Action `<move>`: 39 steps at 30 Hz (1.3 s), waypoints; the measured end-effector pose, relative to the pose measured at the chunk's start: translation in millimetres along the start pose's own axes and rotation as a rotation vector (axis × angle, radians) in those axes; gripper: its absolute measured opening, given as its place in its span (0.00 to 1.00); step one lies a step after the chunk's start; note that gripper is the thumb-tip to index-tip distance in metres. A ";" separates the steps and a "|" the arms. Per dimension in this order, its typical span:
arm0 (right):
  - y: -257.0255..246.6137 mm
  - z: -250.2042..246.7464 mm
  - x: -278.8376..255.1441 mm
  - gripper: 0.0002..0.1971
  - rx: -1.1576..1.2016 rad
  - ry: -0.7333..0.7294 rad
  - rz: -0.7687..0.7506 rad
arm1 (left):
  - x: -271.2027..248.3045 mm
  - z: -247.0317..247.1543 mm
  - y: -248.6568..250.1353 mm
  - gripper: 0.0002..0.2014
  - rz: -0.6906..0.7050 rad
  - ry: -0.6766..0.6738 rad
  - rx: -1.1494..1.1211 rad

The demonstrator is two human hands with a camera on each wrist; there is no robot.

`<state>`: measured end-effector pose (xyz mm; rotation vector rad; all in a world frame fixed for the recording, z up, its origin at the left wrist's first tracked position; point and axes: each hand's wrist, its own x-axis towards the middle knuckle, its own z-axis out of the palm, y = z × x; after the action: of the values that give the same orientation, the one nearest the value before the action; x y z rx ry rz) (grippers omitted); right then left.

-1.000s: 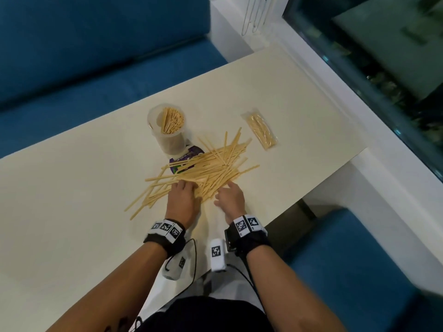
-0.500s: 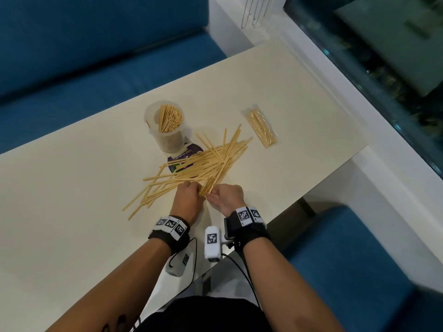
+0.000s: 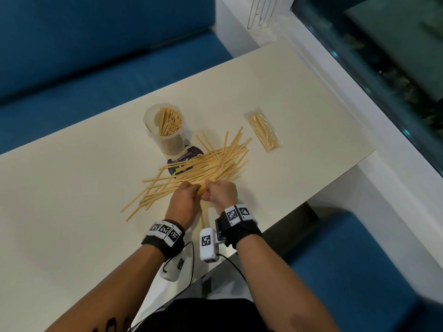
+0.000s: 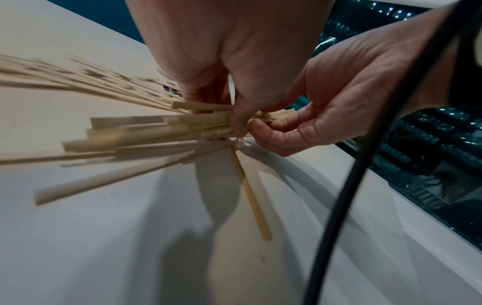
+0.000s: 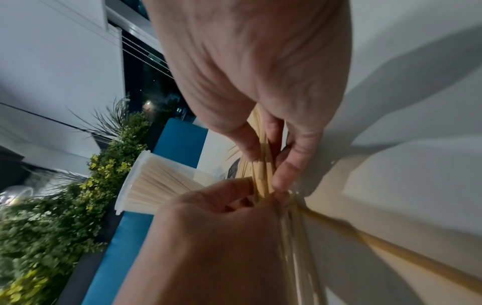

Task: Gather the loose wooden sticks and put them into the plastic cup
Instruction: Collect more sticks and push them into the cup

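Matt wood sticks, clear plastic cup.

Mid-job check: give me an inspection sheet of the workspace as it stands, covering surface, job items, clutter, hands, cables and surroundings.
Surface: cream table, bare at its left end.
Job's things: loose wooden sticks fanned out in a pile on the table; plastic cup upright behind them, already holding sticks.
Clutter: sealed packet of sticks right of the pile; purple printed card under the pile by the cup.
Grippers: left hand and right hand both pinch the near ends of one bunch of sticks.
Cables: black cable trails from the wrist cameras over the table's near edge.
Surroundings: blue bench seats; window at right.
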<state>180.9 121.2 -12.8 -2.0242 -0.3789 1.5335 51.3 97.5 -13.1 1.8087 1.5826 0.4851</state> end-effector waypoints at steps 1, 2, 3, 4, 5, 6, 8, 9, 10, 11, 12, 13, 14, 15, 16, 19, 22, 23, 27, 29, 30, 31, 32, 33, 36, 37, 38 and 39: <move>0.0 -1.2 -0.1 0.12 -0.008 0.007 -0.017 | 0.0 -0.4 1.4 0.07 0.013 -0.003 -0.007; 1.2 -2.2 0.7 0.11 -0.010 0.014 -0.037 | 0.3 -0.8 2.6 0.08 0.022 -0.006 -0.013; 2.9 -3.5 1.8 0.11 -0.006 0.018 -0.057 | 0.9 -0.9 4.0 0.09 0.026 -0.009 -0.014; 3.9 -5.2 1.7 0.11 0.006 0.018 -0.074 | 1.8 -0.7 5.6 0.10 0.026 -0.016 -0.010; 4.9 -6.4 1.2 0.11 0.019 0.018 -0.091 | 2.7 -0.7 7.5 0.11 0.028 -0.028 -0.003; 5.6 -8.2 1.3 0.12 0.030 0.016 -0.111 | 4.0 -1.2 10.2 0.12 0.026 -0.047 0.005; 6.5 -9.6 1.2 0.12 0.049 -0.006 -0.148 | 7.1 -3.1 14.9 0.12 0.016 -0.112 0.021; 6.2 -10.4 0.5 0.12 0.051 -0.013 -0.173 | 8.8 -3.5 17.2 0.12 0.015 -0.155 0.024; 5.1 -10.7 -0.2 0.13 0.048 -0.017 -0.200 | 10.7 -3.9 18.6 0.13 0.016 -0.191 0.022; 3.9 -10.7 -0.5 0.14 0.040 -0.017 -0.226 | 12.4 -4.2 19.7 0.12 0.020 -0.214 0.014; 2.1 -10.9 -0.7 0.15 0.024 -0.011 -0.247 | 14.0 -4.2 20.9 0.10 0.024 -0.221 -0.007; 0.4 -11.8 -1.3 0.15 0.012 -0.008 -0.270 | 15.1 -3.8 22.8 0.07 0.026 -0.216 -0.033; -1.6 -13.4 -1.8 0.16 0.017 -0.013 -0.289 | 16.3 -3.4 25.2 0.05 0.024 -0.204 -0.052; -3.3 -14.8 -3.3 0.16 0.033 -0.022 -0.300 | 17.2 -2.9 27.5 0.04 0.014 -0.186 -0.061; -5.4 -16.6 -6.0 0.15 0.045 -0.034 -0.309 | 18.1 -2.5 29.7 0.07 0.004 -0.167 -0.059; -7.8 -21.3 -10.6 0.12 0.073 -0.073 -0.330 | 21.9 -2.5 31.7 0.14 -0.014 -0.156 -0.047; -8.7 -26.8 -13.6 0.07 0.059 -0.092 -0.341 | 24.6 -4.0 30.0 0.14 -0.012 -0.204 -0.013; -9.8 -28.4 -14.6 0.08 0.035 -0.087 -0.351 | 24.6 -4.5 30.0 0.12 -0.010 -0.211 -0.005; -20.5 -33.0 -17.2 0.19 -0.053 -0.072 -0.324 | 22.4 -5.9 30.0 0.08 -0.011 -0.219 -0.009; -31.5 -42.7 -18.3 0.37 -0.015 -0.044 -0.313 | 22.0 -7.8 30.5 0.09 0.002 -0.230 -0.022; -38.9 -48.8 -19.1 0.43 0.030 -0.026 -0.355 | 21.9 -9.1 30.6 0.10 0.011 -0.236 -0.027; -48.2 -54.2 -20.0 0.44 0.067 0.003 -0.419 | 21.7 -11.1 30.7 0.11 0.018 -0.240 -0.032; -58.5 -59.3 -19.2 0.42 0.081 0.046 -0.486 | 21.7 -12.4 31.2 0.12 0.025 -0.248 -0.039; -70.5 -62.6 -19.7 0.38 0.075 0.089 -0.547 | 21.4 -13.9 31.8 0.12 0.029 -0.259 -0.048; -101.7 -67.8 -15.3 0.23 -0.086 0.152 -0.647 | 20.9 -14.9 37.1 0.12 0.051 -0.286 -0.091; -108.5 -67.3 -14.2 0.18 -0.141 0.119 -0.671 | 21.0 -15.2 39.6 0.12 0.054 -0.291 -0.103; -113.1 -66.1 -13.4 0.15 -0.180 0.066 -0.693 | 21.2 -15.4 42.2 0.11 0.055 -0.294 -0.115; -116.6 -65.7 -14.5 0.14 -0.227 0.016 -0.708 | 21.7 -14.5 43.3 0.11 0.054 -0.295 -0.130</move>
<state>251.6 189.1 79.4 -1.7664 -1.1613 1.0577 76.8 120.6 23.9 1.7378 1.2760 0.3204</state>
